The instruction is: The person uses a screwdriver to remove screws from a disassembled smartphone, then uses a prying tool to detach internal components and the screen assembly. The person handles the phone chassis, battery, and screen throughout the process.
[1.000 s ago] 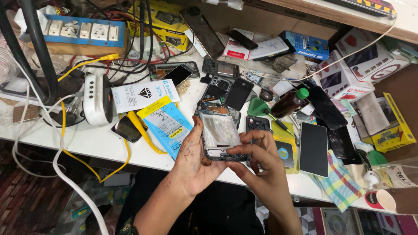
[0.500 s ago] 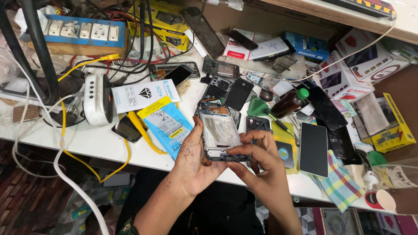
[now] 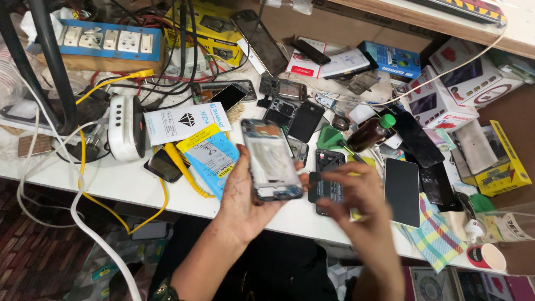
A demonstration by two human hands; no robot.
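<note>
The phone frame point(image 3: 271, 160), an opened handset body with its pale inner plate facing up, is held above the front edge of the desk point(image 3: 120, 181), tilted slightly away from the person. The left hand point(image 3: 243, 195) supports it from below and from the left side, palm under the lower half, thumb along the left edge, fingertips curled round the bottom edge. The grip closes on the frame's rim and leaves the inner face uncovered.

The right hand point(image 3: 356, 200) is blurred just to the right of the frame. It appears half-closed and lies over a dark phone part point(image 3: 327, 181) resting on the desk; whether it grips that part or only touches it cannot be told.

For sound handling, keep pressure on the rim only, since the exposed plate and any connectors are likely to mark or bend. Keep the frame level over the desk so that a slip ends on the surface and not on the floor.

Nearby items restrict movement. A blue film packet point(image 3: 214, 159) lies touching the left wrist area. A small brown bottle with a green cap point(image 3: 370, 132) stands just beyond the right hand and could tip. A black glass panel point(image 3: 402, 191) lies beside it, near a checked cloth point(image 3: 437, 237).
</note>
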